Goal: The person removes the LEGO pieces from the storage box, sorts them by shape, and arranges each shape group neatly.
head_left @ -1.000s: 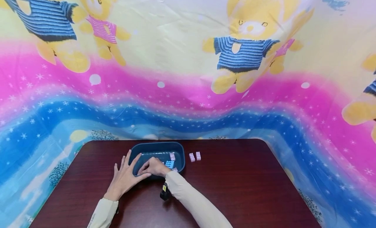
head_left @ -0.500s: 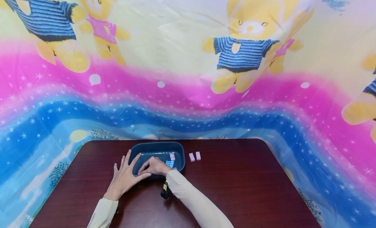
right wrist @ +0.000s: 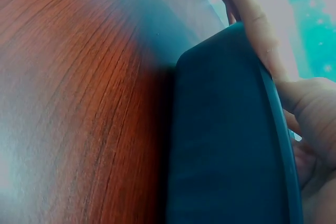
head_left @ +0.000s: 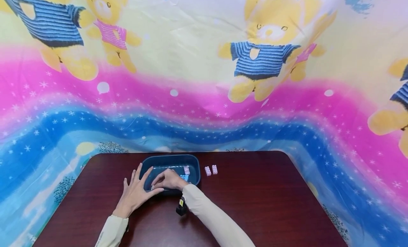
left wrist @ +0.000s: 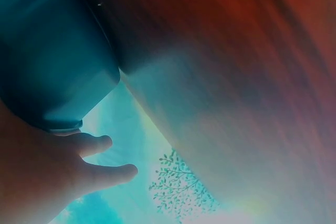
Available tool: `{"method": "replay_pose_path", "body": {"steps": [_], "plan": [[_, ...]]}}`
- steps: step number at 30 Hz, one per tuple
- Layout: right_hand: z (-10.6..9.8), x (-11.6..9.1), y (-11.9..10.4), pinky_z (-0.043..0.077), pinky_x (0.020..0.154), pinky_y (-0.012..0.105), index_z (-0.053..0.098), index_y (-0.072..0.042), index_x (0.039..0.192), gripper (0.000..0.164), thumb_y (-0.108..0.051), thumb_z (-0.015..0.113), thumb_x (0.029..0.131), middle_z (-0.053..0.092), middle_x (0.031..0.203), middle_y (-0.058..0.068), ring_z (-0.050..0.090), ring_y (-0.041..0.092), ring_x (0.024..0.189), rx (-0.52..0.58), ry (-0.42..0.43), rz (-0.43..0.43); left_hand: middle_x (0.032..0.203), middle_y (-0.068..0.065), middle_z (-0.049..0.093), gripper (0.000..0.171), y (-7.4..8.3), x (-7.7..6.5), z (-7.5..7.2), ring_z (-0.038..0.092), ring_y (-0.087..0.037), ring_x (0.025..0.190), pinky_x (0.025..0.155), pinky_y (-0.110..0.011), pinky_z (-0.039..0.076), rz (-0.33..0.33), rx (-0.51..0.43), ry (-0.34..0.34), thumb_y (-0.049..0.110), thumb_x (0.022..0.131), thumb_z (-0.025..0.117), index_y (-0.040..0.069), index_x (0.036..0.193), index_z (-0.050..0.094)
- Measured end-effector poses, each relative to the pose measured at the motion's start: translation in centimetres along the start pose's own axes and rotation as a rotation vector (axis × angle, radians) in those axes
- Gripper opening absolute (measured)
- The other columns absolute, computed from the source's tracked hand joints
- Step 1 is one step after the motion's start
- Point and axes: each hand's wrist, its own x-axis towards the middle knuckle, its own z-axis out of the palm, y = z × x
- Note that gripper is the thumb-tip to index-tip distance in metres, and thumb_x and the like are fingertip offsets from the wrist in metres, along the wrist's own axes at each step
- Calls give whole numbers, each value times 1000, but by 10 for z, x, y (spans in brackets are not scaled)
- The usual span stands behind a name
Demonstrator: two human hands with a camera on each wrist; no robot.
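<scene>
A dark teal plastic bin [head_left: 197, 165] stands on the table. My left hand [head_left: 135, 194] is spread over its left end, fingers straight along the rim and thumb across the near corner. Inside the bin is my right hand [head_left: 170, 179], its curled fingertips pinching a small pale building brick [right wrist: 297, 137] that is mostly hidden by the fingers and the wall. A blue building brick [head_left: 184, 177] shows just beyond the right hand, and a pink building brick [head_left: 186, 170] lies farther back in the bin. In the left wrist view, fingers [left wrist: 113, 176] extend past the bin's end.
Two pink building bricks [head_left: 208, 171] lie side by side on the dark reddish wooden table [head_left: 271, 201], right of the bin. A patterned cloth [head_left: 191, 116] with printed bears hangs behind the table. A black wrist camera [head_left: 181, 207] hangs under the right sleeve.
My right hand has shifted slightly to the right inside the bin, covering more of the blue brick and the nearest pink one. My left hand has stayed in place.
</scene>
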Motion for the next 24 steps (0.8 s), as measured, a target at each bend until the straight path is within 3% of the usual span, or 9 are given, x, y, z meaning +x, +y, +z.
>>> {"method": "replay_pose_path", "body": {"steps": [10, 24], "plan": [[-10, -8, 8, 58, 71, 21, 86, -7, 98, 11, -14, 87, 90, 80, 88, -2, 70, 3, 79, 66, 162, 33, 174, -26, 4, 104, 3, -1, -1, 12, -62, 153, 110, -88, 6, -21, -8, -28, 74, 87, 71, 16, 167, 35], [-26, -19, 16, 60, 73, 24, 85, -5, 98, 11, -12, 87, 90, 79, 86, 0, 72, 6, 74, 102, 372, 54, 174, -26, 4, 108, 2, 0, 0, 11, -62, 153, 111, -87, 6, -35, -4, -44, 78, 85, 70, 19, 168, 34]]}}
